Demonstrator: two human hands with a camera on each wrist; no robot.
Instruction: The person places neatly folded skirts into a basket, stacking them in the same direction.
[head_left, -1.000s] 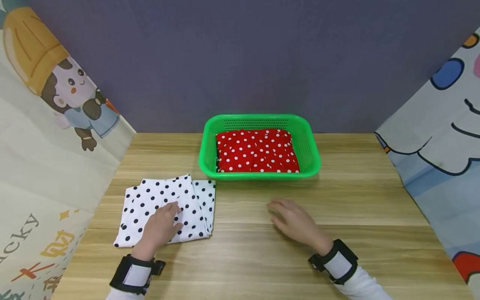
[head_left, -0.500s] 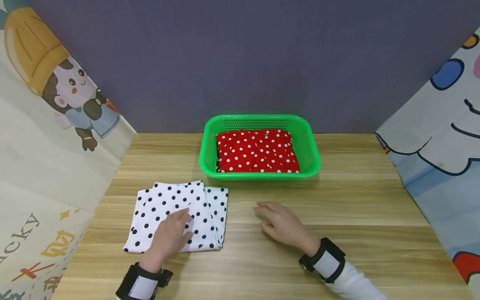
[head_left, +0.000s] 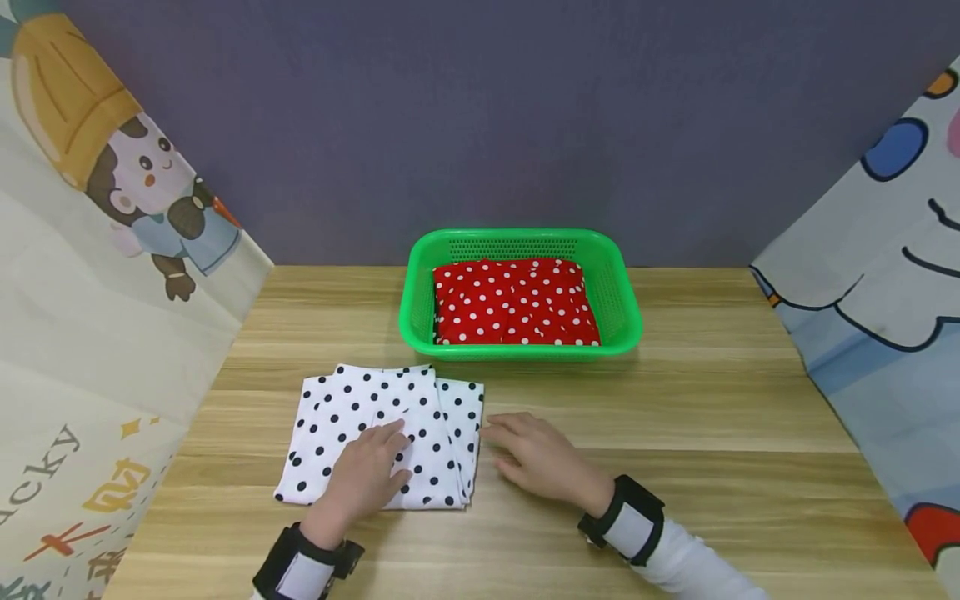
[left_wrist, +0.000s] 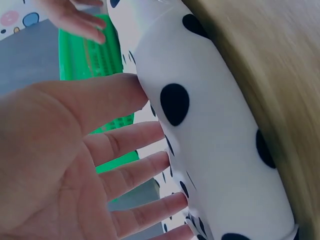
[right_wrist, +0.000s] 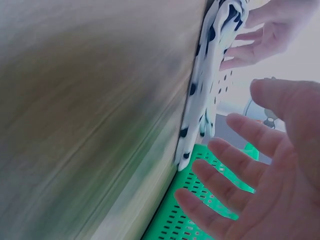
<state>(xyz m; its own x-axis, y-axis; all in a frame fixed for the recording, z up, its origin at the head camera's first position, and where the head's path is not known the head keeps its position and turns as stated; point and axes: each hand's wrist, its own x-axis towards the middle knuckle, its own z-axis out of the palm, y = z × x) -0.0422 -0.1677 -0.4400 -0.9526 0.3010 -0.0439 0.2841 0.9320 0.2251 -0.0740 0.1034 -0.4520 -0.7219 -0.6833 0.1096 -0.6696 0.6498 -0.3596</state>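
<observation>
A white cloth with black dots (head_left: pixel 352 417), folded into a flat layered stack, lies on the table left of centre. My left hand (head_left: pixel 367 475) rests on top of it, and in the left wrist view the spread fingertips (left_wrist: pixel 155 162) touch the fabric. Just off the cloth's right edge hovers my right hand (head_left: pixel 543 462), its fingers extended and holding nothing. The right wrist view shows a gap between those fingers (right_wrist: pixel 235 160) and the folded edge of the cloth (right_wrist: pixel 200 95).
Behind the hands, a green plastic basket (head_left: pixel 630 325) stands against the dark back wall (head_left: pixel 510 117). Folded red cloth with white dots (head_left: pixel 517 304) lies inside it. Cartoon-printed sheets (head_left: pixel 112 333) flank the wooden table (head_left: pixel 712 400).
The dotted white cloth has slid right across the table under my left hand. My right hand has shifted left, so the gap between it and the cloth has narrowed.
</observation>
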